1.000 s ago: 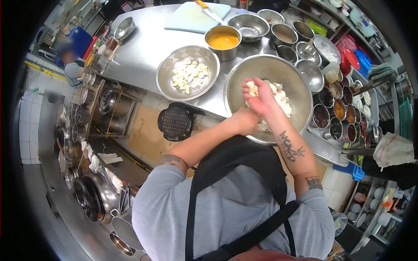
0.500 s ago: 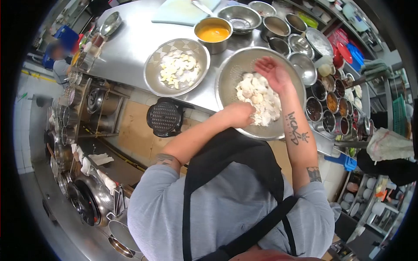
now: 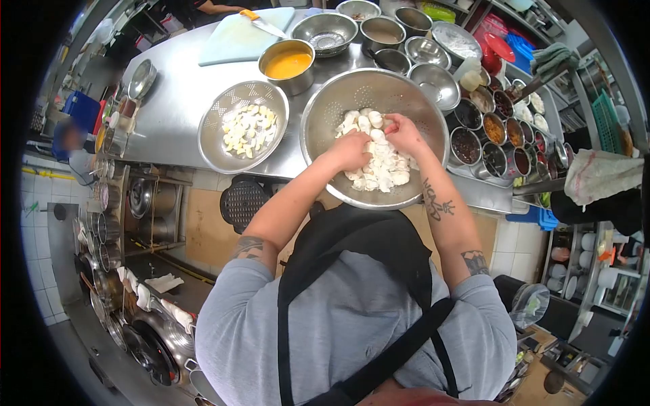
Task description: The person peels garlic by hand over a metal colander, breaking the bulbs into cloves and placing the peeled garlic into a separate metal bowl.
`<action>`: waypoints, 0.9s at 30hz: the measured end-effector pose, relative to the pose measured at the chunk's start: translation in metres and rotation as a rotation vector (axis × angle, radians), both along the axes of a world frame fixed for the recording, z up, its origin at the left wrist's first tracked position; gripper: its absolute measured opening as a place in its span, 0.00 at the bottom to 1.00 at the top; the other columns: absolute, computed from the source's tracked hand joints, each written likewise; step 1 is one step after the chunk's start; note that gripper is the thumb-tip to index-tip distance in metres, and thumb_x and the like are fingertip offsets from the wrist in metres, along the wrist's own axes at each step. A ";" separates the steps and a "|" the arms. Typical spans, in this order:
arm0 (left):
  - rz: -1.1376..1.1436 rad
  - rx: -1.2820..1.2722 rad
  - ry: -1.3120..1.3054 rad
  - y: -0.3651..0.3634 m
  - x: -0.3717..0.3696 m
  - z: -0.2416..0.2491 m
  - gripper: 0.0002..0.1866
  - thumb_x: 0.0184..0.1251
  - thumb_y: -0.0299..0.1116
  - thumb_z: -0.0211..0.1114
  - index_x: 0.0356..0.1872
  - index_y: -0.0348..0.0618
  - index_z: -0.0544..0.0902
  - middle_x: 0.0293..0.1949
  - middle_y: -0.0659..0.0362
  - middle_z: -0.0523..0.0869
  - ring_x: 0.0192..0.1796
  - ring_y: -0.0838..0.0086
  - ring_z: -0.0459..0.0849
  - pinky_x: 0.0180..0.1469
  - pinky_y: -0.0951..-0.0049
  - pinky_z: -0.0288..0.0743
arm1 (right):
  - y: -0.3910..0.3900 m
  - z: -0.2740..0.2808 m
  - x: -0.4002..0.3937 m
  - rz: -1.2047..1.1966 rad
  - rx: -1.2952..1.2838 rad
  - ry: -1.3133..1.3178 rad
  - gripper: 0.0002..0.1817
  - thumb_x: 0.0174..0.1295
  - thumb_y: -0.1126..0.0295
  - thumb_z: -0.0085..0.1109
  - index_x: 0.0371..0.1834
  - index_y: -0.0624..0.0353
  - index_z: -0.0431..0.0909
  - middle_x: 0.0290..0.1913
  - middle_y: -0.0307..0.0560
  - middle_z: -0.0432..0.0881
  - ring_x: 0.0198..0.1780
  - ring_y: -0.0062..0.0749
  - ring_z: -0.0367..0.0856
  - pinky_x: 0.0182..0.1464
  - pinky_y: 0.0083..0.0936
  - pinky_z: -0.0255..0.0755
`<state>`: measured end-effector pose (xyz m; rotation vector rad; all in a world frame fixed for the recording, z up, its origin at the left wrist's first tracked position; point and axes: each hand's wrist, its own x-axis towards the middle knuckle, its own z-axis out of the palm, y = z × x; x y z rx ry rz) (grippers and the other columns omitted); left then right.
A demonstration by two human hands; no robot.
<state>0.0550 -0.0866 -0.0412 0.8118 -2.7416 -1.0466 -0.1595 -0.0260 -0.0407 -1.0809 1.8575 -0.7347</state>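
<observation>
Though probably light and firm, best not squeezed hard — white pieces (image 3: 384, 168) maybe slick if wet. Take singly, fingertips round the widest part. Heaped in big colander (image 3: 423, 101), between and around both hands. Left hand (image 3: 350, 150) and right hand (image 3: 404, 134) with fingers bent inward — actual grip, can't tell. Left of hands: smaller colander (image 3: 214, 135), cut pale chunks (image 3: 248, 132).

Orange-handled knife (image 3: 265, 25) is laid across pale cutting board (image 3: 233, 42). Pot (image 3: 294, 82) is part-filled with orange liquid. White cloth (image 3: 604, 177) is draped at right. Black stool (image 3: 245, 203) is partly covered by counter edge. Co-worker (image 3: 81, 162) is seen, far left.
</observation>
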 end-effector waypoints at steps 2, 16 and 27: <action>0.075 0.043 0.063 0.001 0.000 0.003 0.24 0.60 0.35 0.66 0.58 0.38 0.79 0.56 0.43 0.81 0.61 0.50 0.78 0.64 0.58 0.71 | 0.007 0.008 0.005 0.080 -0.076 0.175 0.35 0.48 0.74 0.66 0.65 0.59 0.74 0.57 0.59 0.82 0.60 0.50 0.80 0.63 0.35 0.73; 0.313 1.040 0.440 0.009 -0.015 0.023 0.20 0.80 0.42 0.53 0.64 0.41 0.72 0.43 0.58 0.83 0.38 0.74 0.83 0.42 0.75 0.79 | 0.039 0.049 0.053 -0.008 -0.428 0.001 0.35 0.49 0.73 0.71 0.65 0.64 0.73 0.51 0.51 0.84 0.44 0.31 0.82 0.49 0.28 0.79; 0.362 1.031 0.393 0.006 -0.009 0.026 0.18 0.82 0.44 0.44 0.58 0.47 0.78 0.39 0.62 0.80 0.31 0.80 0.73 0.34 0.79 0.69 | 0.045 0.024 0.053 -0.070 -0.416 -0.095 0.13 0.60 0.69 0.68 0.44 0.68 0.84 0.35 0.50 0.88 0.34 0.28 0.86 0.40 0.25 0.79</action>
